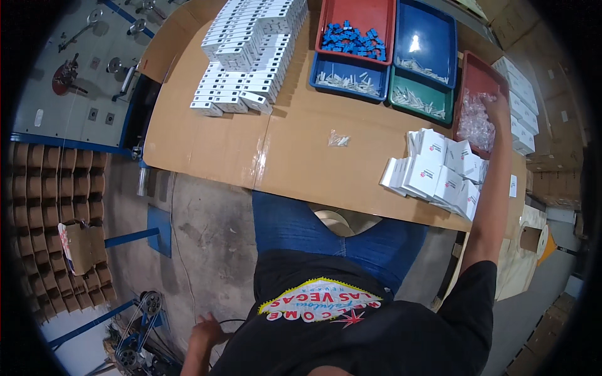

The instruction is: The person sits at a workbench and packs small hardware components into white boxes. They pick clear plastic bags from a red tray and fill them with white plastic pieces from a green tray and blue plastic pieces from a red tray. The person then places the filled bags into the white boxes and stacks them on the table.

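Note:
My right arm stretches far forward on the right, and my right hand (498, 108) is at the edge of a long red tray (465, 78). Clear plastic bags (476, 119) are heaped in that tray beside the hand. My fingers there are too small and dark to make out. My left hand (207, 331) hangs low at my left side, away from the table, fingers apart and holding nothing visible. A small clear bag with white pieces (338, 139) lies alone on the cardboard-covered tabletop (295, 163). White folded leaflets or flat packets (433, 169) are piled near the right front.
Stacked white boxes (241, 69) stand at the back left. Blue clips fill a red tray (357, 15); white sticks lie in two blue trays (426, 34) and a green tray (407, 111). More white boxes (520, 100) line the right. Belt-driven machinery (150, 304) sits at lower left.

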{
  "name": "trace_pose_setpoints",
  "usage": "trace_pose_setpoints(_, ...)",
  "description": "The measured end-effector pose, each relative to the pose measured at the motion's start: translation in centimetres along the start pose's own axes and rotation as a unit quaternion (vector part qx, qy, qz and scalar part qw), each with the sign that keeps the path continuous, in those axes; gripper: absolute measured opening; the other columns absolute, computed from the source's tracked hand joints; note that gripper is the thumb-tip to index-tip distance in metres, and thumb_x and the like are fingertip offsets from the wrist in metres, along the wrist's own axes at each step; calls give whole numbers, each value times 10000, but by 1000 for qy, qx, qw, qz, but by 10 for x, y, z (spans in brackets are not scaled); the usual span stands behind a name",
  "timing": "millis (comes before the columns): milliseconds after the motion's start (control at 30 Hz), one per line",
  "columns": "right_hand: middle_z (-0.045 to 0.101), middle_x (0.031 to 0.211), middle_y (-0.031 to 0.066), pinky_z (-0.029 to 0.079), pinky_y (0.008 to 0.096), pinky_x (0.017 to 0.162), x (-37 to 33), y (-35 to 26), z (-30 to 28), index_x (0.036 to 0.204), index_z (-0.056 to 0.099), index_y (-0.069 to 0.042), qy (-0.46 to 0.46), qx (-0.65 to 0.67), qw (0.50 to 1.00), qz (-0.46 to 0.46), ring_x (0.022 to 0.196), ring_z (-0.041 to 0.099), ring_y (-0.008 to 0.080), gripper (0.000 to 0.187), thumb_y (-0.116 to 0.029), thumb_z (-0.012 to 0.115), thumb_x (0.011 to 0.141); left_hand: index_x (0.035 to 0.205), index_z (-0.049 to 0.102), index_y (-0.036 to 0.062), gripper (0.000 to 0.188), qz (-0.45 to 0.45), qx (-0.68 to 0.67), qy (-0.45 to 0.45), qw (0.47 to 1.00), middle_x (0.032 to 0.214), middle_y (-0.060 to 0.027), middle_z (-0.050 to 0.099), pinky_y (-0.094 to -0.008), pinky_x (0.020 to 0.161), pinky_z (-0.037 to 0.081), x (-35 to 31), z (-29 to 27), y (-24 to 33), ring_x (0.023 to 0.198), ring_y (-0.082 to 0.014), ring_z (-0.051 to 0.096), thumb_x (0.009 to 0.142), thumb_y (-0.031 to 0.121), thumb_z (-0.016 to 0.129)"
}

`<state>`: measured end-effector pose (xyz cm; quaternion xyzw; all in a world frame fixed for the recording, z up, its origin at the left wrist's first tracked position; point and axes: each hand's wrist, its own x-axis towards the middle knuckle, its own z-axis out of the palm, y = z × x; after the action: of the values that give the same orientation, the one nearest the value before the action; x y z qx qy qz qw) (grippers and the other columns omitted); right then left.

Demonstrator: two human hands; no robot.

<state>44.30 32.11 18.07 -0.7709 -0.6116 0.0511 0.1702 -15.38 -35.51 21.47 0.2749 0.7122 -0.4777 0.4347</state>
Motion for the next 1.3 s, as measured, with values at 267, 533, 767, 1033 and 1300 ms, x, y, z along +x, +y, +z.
trace_pose_setpoints(267,720,923,86,519,360,735,-203,-195,48,1113,675,-97,-159,232,947,-155,784,679,217,303,-272,699,866,1356,432,-24,690,73,-72,-219,970,1351,-237,525,-471,877,522,0,50,-24,1139,-418,590,879,437,623)
trace_pose_setpoints(533,633,1168,110,485,414,911,-277,-210,168,1139,660,-67,-179,208,922,-272,1067,609,293,316,-144,688,833,1324,455,-24,645,26,-78,-106,991,1307,-225,544,-462,858,524,-11,61,-35,1099,-400,599,885,420,616)
trace_pose_setpoints(767,635,1158,102,424,455,975,-280,-214,187,1178,645,-101,-161,128,937,-281,1143,570,299,360,-149,692,824,1295,475,-24,606,-11,-70,-46,996,1269,-216,561,-455,840,526,-24,82,-43,1063,-384,607,889,404,611)
trace_pose_setpoints(1033,643,1083,104,423,461,941,-285,-222,184,1158,656,-117,-176,112,935,-287,1106,583,301,352,-154,699,810,1263,498,-24,562,-49,-34,-14,998,1225,-205,580,-447,820,528,-10,99,-36,1023,-366,616,895,387,604)
trace_pose_setpoints(1300,645,1062,105,413,466,933,-289,-221,191,1146,662,-119,-161,153,935,-276,1088,590,300,341,-148,684,807,1231,521,-24,519,-18,-86,-77,993,1182,-194,599,-438,801,531,-40,101,-58,982,-349,625,900,369,598)
